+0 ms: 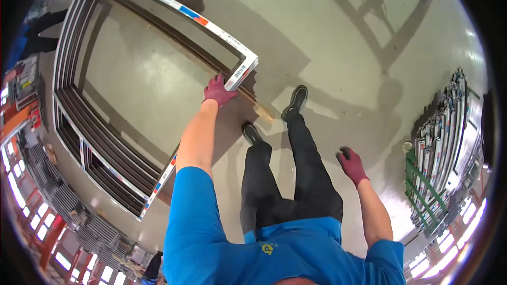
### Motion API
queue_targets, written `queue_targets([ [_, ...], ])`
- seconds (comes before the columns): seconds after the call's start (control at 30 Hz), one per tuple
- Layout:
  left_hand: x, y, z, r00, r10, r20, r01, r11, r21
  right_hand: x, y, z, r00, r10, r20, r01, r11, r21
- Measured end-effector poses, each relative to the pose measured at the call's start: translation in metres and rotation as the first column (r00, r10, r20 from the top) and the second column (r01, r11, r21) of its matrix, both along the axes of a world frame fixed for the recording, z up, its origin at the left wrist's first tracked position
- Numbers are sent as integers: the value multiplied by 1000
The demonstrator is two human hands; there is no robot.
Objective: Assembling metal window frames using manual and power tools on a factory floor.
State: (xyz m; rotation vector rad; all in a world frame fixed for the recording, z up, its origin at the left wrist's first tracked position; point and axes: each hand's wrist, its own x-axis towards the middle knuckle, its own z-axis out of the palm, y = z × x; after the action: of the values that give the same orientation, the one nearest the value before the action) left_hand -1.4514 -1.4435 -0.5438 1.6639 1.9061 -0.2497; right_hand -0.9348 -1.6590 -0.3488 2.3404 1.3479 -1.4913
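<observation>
A stack of large rectangular window frames [171,3], dark inside with white film and red and blue print on the outer faces, lies at the left. My left hand [219,91], in a maroon glove, is closed around the frames' near right corner, fingers on the inner side and thumb outside. My right hand [353,165], in a matching glove with dark fingertips, hangs apart from everything to the right of my legs. It holds nothing, and its fingers are loosely bent and apart.
A wooden beam [259,108] lies under the frames, its end near my shoes [297,100]. At the right, a green rack [426,192] holds many long profiles [439,137]. Stacked grey profiles [63,198] line the lower left. Another person's dark-clothed legs [46,31] show at the far left.
</observation>
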Motion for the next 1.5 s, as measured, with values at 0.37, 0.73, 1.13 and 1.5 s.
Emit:
queue_targets([
  [0.37, 3, -13, -43, 965, 168, 202, -125, 970, -208, 61, -74, -32, 982, -181, 62, 191, 909, -370],
  [0.73, 33, -22, 26, 997, 52, -58, -59, 990, -127, 24, 71, 72, 925, -238, -295, 230, 971, -63],
  [1.13, 158, 9, 276, 943, -298, 146, 332, 840, -428, 171, 268, 603, 738, 517, 434, -517, 20, 856],
  [1.5, 302, 122, 203, 928, -204, 313, 311, 886, -344, 324, 373, 645, 830, 546, -112, 19, 174, 985],
])
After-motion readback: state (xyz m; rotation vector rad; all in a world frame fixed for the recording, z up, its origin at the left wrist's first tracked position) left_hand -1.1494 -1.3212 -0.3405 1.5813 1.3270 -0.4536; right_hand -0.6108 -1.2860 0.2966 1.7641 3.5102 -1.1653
